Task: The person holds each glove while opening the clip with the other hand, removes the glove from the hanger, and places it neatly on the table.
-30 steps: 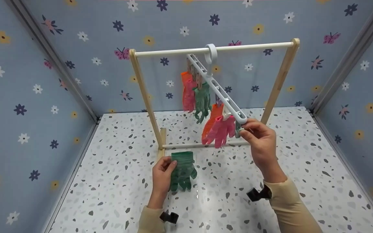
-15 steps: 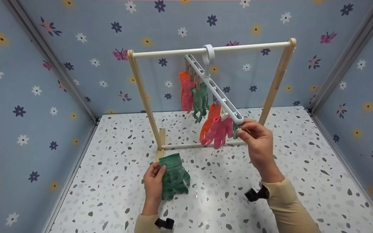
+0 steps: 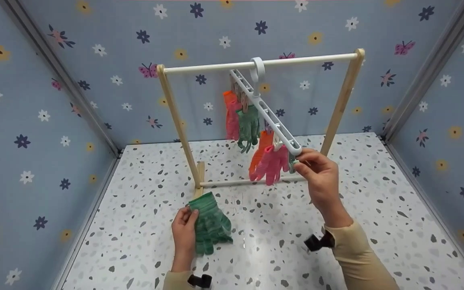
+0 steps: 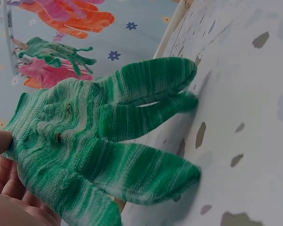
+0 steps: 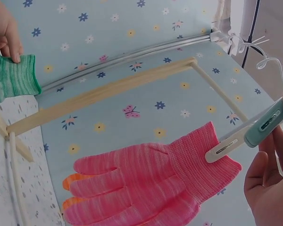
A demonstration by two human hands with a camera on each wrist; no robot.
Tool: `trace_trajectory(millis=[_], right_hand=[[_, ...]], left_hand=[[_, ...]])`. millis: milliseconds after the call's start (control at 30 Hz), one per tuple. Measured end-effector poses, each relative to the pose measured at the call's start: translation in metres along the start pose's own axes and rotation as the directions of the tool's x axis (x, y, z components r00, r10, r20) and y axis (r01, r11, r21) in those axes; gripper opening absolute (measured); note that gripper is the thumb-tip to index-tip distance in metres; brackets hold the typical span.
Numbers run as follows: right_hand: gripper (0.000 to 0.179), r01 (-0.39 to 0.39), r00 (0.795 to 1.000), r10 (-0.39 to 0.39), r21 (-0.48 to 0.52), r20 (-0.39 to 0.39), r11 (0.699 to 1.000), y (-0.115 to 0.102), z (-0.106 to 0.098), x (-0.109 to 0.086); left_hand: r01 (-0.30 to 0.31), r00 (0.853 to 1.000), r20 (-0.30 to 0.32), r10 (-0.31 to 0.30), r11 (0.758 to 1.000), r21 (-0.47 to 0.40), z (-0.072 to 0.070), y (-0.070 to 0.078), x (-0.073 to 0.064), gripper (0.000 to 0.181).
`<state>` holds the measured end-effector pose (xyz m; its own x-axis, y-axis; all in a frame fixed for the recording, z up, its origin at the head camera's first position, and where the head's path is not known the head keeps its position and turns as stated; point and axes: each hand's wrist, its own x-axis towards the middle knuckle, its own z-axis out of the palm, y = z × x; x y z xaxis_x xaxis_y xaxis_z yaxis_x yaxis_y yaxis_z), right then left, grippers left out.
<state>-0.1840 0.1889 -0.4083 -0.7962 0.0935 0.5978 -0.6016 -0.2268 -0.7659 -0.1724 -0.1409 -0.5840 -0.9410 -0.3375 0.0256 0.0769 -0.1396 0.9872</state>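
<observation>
My left hand pinches a green striped knit glove by its cuff, low in front of the rack. In the left wrist view the glove's fingers point toward the speckled surface. My right hand grips a teal clothespin at the near end of the grey clip hanger. Beside that clothespin, a white clothespin holds a pink glove by the cuff, with an orange glove behind it. Farther back on the hanger hang a green glove, a pink glove and an orange glove.
The hanger's hook loops over the white top bar of a wooden rack. Flowered blue panels stand at the back and both sides. A speckled white surface lies underneath.
My left hand has moved left and slightly down with the green glove, which now tilts. My right hand has kept its grip on the clothespin, shifting slightly left in the view.
</observation>
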Motion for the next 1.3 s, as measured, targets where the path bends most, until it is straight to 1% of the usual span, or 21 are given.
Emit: trace_trajectory(millis=[100,267,367,633,800,1000,1167,1300], right_hand=[[0.029,0.007,1.000,-0.007,0.000,-0.001,1.000,0.000,0.000,0.000],[0.018,0.010,1.000,-0.010,0.011,0.005,1.000,-0.001,0.000,0.000],[0.016,0.006,1.000,-0.006,0.001,0.002,1.000,-0.001,0.000,0.000],[0.017,0.000,1.000,0.001,-0.021,0.002,1.000,-0.001,0.000,0.000],[0.020,0.006,1.000,-0.006,-0.021,0.007,1.000,-0.001,0.000,0.001],[0.025,0.008,1.000,-0.008,-0.020,0.021,1.000,-0.001,-0.001,0.000],[0.027,0.009,1.000,-0.009,-0.018,0.024,1.000,-0.001,0.000,0.000],[0.026,0.010,1.000,-0.010,-0.019,0.019,1.000,-0.001,0.000,0.000]], left_hand=[[-0.006,1.000,-0.001,0.006,1.000,0.006,-0.003,0.000,0.001,0.019],[-0.027,0.999,-0.027,0.028,0.999,0.027,-0.009,-0.005,0.001,0.019],[-0.028,0.999,-0.034,0.028,0.999,0.026,-0.011,-0.006,0.001,0.019],[0.003,0.997,-0.074,-0.002,1.000,0.016,-0.019,-0.008,-0.002,0.018],[0.017,0.998,-0.069,-0.015,0.999,0.027,-0.025,-0.010,-0.001,0.020],[0.066,0.997,-0.055,-0.062,0.995,0.080,-0.029,-0.007,-0.002,0.020],[0.058,0.997,-0.054,-0.054,0.995,0.078,-0.030,-0.006,-0.001,0.020],[0.056,0.996,-0.079,-0.050,0.995,0.085,-0.031,-0.011,0.000,0.020]])
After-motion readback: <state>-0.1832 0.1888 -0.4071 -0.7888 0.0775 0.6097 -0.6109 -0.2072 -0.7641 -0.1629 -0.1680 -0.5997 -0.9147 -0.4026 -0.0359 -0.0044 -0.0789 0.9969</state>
